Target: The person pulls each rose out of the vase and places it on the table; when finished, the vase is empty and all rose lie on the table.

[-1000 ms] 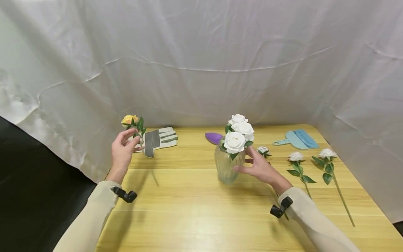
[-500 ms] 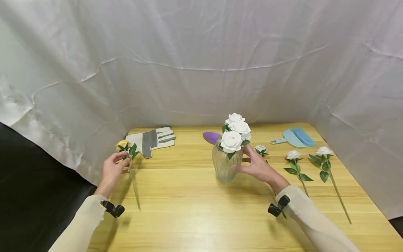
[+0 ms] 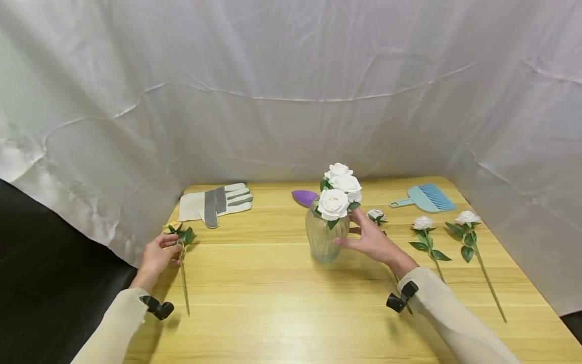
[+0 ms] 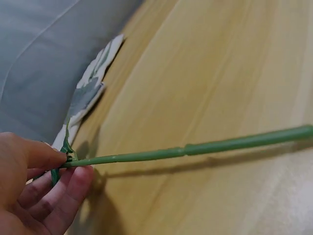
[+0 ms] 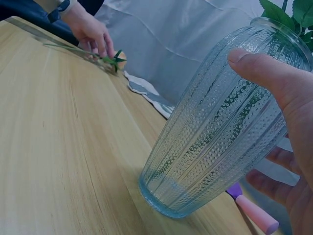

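Note:
At the left of the table, in the head view, my left hand (image 3: 156, 258) pinches a yellow rose (image 3: 173, 227) just below its bloom. The left wrist view shows the green stem (image 4: 146, 155) between thumb and fingers, sticking out low over the wood. My right hand (image 3: 374, 241) holds the side of a ribbed clear glass vase (image 3: 324, 241), thumb on the near side and fingers round the back. Several white roses (image 3: 334, 203) stand in the vase. From the right wrist camera, the vase (image 5: 210, 132) looks dimpled, with leaves visible through it.
A white and grey work glove (image 3: 193, 206) lies at the back left. Behind the vase is a purple trowel (image 3: 303, 197) with a pink handle (image 5: 257, 215). On the right lie several white roses (image 3: 467, 218) and a light blue brush-like tool (image 3: 429, 198). Grey cloth (image 3: 282, 126) hangs behind.
My left hand has come down and leftward toward me with the yellow rose, which is now low at the table's left edge. The right hand keeps its hold on the vase.

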The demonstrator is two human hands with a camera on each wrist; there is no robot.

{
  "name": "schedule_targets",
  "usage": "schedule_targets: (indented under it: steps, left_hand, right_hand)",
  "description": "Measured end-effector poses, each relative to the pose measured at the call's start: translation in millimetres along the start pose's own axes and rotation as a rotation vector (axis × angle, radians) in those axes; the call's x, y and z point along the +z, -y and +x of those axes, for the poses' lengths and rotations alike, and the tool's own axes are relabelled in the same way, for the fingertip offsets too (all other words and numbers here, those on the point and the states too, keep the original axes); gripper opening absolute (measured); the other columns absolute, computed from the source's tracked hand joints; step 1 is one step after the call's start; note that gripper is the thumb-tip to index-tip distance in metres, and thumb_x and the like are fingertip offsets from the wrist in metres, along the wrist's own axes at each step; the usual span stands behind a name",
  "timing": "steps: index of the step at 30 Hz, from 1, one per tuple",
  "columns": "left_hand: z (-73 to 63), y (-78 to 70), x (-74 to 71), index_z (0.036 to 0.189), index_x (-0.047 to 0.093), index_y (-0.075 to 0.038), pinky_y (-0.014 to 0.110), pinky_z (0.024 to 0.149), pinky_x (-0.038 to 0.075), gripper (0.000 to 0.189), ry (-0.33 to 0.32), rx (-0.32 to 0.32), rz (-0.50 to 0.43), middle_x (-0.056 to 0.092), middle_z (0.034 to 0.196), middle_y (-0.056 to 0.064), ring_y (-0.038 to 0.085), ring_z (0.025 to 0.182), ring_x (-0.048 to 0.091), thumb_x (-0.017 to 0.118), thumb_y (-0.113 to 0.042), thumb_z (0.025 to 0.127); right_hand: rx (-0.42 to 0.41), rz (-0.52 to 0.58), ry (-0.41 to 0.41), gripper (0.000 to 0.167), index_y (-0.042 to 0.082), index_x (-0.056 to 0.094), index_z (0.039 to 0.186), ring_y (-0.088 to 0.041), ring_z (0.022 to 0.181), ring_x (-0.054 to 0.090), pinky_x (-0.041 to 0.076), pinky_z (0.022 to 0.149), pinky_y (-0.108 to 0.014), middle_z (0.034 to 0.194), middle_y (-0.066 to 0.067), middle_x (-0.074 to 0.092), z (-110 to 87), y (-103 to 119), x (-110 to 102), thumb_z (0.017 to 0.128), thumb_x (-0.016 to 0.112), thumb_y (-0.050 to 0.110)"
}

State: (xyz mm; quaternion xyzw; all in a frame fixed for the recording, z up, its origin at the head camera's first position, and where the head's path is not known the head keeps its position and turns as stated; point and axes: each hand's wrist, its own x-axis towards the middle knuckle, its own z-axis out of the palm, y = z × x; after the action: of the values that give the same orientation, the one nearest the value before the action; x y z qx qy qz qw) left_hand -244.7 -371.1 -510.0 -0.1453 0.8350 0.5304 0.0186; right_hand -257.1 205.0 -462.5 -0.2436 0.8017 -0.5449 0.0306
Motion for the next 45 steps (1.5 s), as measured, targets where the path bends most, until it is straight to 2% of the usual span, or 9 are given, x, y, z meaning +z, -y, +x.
schedule_targets:
  steps: [9, 13, 17, 20, 24, 28, 33, 38, 45]
  left_hand:
    - [-0.3, 8.3, 2.5, 0.160, 0.043, 0.005, 0.027, 0.072, 0.069, 0.053, -0.006, 0.003, 0.039, 0.042, 0.162, 0.034, -0.001, 0.087, 0.063, 0.058, -0.015, 0.113]
    - [-2.1, 4.7, 3.7, 0.154, 0.053, 0.001, 0.028, 0.066, 0.065, 0.048, -0.089, 0.024, 0.154, 0.048, 0.158, 0.030, 0.012, 0.081, 0.067, 0.059, -0.022, 0.112]
    - [-5.2, -6.2, 3.7, 0.148, 0.061, -0.006, 0.030, 0.070, 0.052, 0.043, -0.182, 0.064, 0.277, 0.055, 0.155, 0.025, 0.029, 0.096, 0.067, 0.058, -0.028, 0.111]
    - [-7.4, -20.7, 6.0, 0.145, 0.064, -0.008, 0.030, 0.071, 0.053, 0.041, -0.222, 0.130, 0.274, 0.059, 0.148, 0.023, 0.029, 0.103, 0.064, 0.058, -0.031, 0.112]
    - [-8.9, -47.4, 18.0, 0.140, 0.067, -0.008, 0.028, 0.065, 0.063, 0.035, -0.230, 0.289, 0.228, 0.064, 0.133, 0.019, 0.016, 0.083, 0.071, 0.061, -0.030, 0.112]
    - [-10.5, -77.2, 41.5, 0.136, 0.068, -0.005, 0.023, 0.075, 0.066, 0.030, -0.152, 0.462, 0.143, 0.067, 0.132, 0.018, 0.005, 0.091, 0.068, 0.065, -0.023, 0.111]
    - [-18.6, -113.1, 81.7, 0.134, 0.069, -0.008, 0.012, 0.092, 0.055, 0.029, -0.039, 0.612, 0.094, 0.072, 0.131, 0.011, 0.015, 0.111, 0.065, 0.071, -0.022, 0.109]
    - [-31.6, -147.9, 126.0, 0.132, 0.070, -0.004, 0.022, 0.099, 0.059, 0.030, 0.084, 0.716, -0.020, 0.072, 0.134, 0.014, 0.022, 0.115, 0.068, 0.075, -0.016, 0.105]
    - [-55.3, -182.3, 186.1, 0.125, 0.074, -0.010, 0.040, 0.106, 0.062, 0.025, 0.270, 0.813, -0.132, 0.075, 0.128, 0.007, 0.023, 0.116, 0.072, 0.079, -0.014, 0.102]
  right_hand:
    - [0.002, 0.000, 0.000, 0.100, 0.033, 0.027, 0.171, -0.038, 0.150, 0.048, 0.048, 0.120, -0.066, 0.171, -0.009, 0.040, 0.5, 0.9, 0.9, 0.092, 0.087, 0.023]
    - [0.003, -0.004, -0.001, 0.101, 0.033, 0.026, 0.171, -0.039, 0.150, 0.048, 0.048, 0.120, -0.068, 0.172, -0.008, 0.040, 0.6, 1.7, 0.6, 0.092, 0.087, 0.024]
    - [0.002, -0.006, 0.003, 0.103, 0.034, 0.025, 0.172, -0.039, 0.150, 0.048, 0.048, 0.120, -0.069, 0.173, -0.008, 0.039, 0.9, 1.8, 0.3, 0.092, 0.088, 0.024]
    - [0.003, -0.009, 0.006, 0.103, 0.033, 0.024, 0.172, -0.039, 0.149, 0.049, 0.048, 0.120, -0.068, 0.173, -0.009, 0.039, 0.8, 1.2, 0.2, 0.092, 0.088, 0.024]
    - [0.002, -0.019, 0.004, 0.102, 0.032, 0.024, 0.173, -0.039, 0.149, 0.049, 0.048, 0.120, -0.067, 0.172, -0.009, 0.039, 0.3, 0.3, -0.4, 0.093, 0.087, 0.024]
    - [0.000, -0.014, 0.005, 0.102, 0.033, 0.024, 0.173, -0.039, 0.149, 0.049, 0.048, 0.120, -0.068, 0.172, -0.009, 0.039, 0.1, 0.5, -0.2, 0.093, 0.087, 0.024]
    - [0.006, -0.002, 0.009, 0.102, 0.035, 0.024, 0.172, -0.038, 0.150, 0.048, 0.048, 0.120, -0.069, 0.173, -0.007, 0.038, 0.3, 1.4, 1.0, 0.093, 0.087, 0.024]
    - [0.009, -0.003, 0.009, 0.103, 0.035, 0.023, 0.173, -0.038, 0.151, 0.047, 0.047, 0.121, -0.068, 0.174, -0.007, 0.037, 0.1, 2.0, 1.3, 0.093, 0.087, 0.024]
    - [0.003, -0.019, 0.002, 0.102, 0.030, 0.024, 0.173, -0.039, 0.149, 0.049, 0.049, 0.120, -0.067, 0.172, -0.009, 0.040, -0.5, 0.7, 0.3, 0.093, 0.087, 0.025]
